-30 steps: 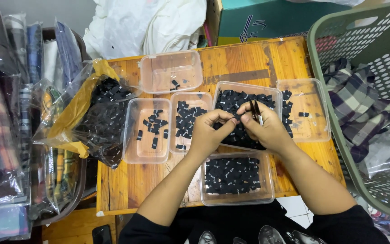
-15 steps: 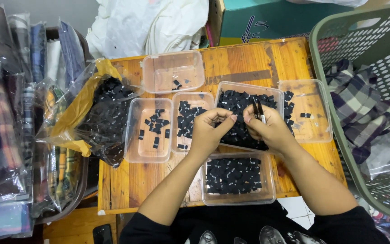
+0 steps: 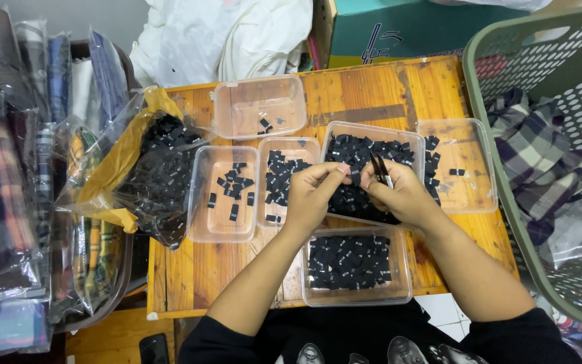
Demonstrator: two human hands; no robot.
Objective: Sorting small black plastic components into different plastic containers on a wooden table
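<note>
My left hand (image 3: 312, 194) and my right hand (image 3: 399, 195) meet over a clear plastic tray (image 3: 345, 135) piled with small black fabric labels. Between the fingertips of both hands sits one small black label (image 3: 356, 178). My right hand also grips slim black tweezers (image 3: 380, 168), tips pointing up. Just below my hands, a second clear tray (image 3: 399, 286) holds neatly laid black labels. Left of my left hand stand two more clear trays (image 3: 200, 202), (image 3: 264, 202) with fewer labels.
A wooden table (image 3: 372, 94) carries two further trays (image 3: 234, 111), (image 3: 473, 195), nearly bare. A plastic bag of black labels (image 3: 163, 175) lies at the table's left. A green laundry basket (image 3: 506, 54) with plaid cloth stands right; bagged fabrics (image 3: 8, 202) stack left.
My hands have stayed over the heaped tray with only slight finger movement; the tweezers tilted a little. Nothing else has shifted.
</note>
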